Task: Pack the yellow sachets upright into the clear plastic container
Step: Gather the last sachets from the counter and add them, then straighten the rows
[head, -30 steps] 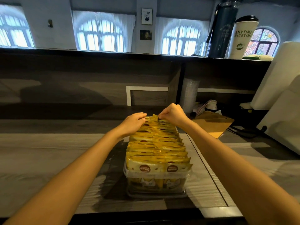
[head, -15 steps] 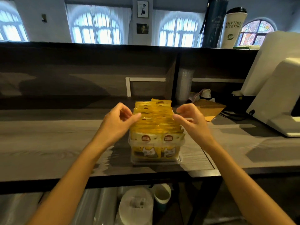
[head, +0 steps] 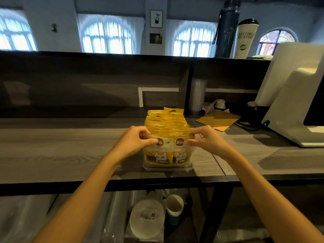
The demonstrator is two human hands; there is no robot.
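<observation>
**Both hands pinched the front sachets of a full container**

The clear plastic container (head: 168, 167) stood on the grey wood-grain table (head: 70, 151), near its front edge, at the middle of the view. The yellow sachets (head: 166, 123) stood upright in it in a tight row running away toward 12 o'clock, their tops above the rim. The cat print on the nearest ones showed through the front wall.

The left hand (head: 135, 143) was at the 9 o'clock side of the row's near end. Its fingers curled over the sachet tops and its thumb pressed on the front face, pinching the nearest sachets. The right hand (head: 206, 142) mirrored it at 3 o'clock, fingers curled over the tops and thumb on the front.

At 2 o'clock from the container lay a brown clipboard (head: 218, 120), and farther out toward 3 o'clock stood a white machine (head: 296, 109). At 6 o'clock, under the table, stood a paper cup (head: 174, 207).
</observation>
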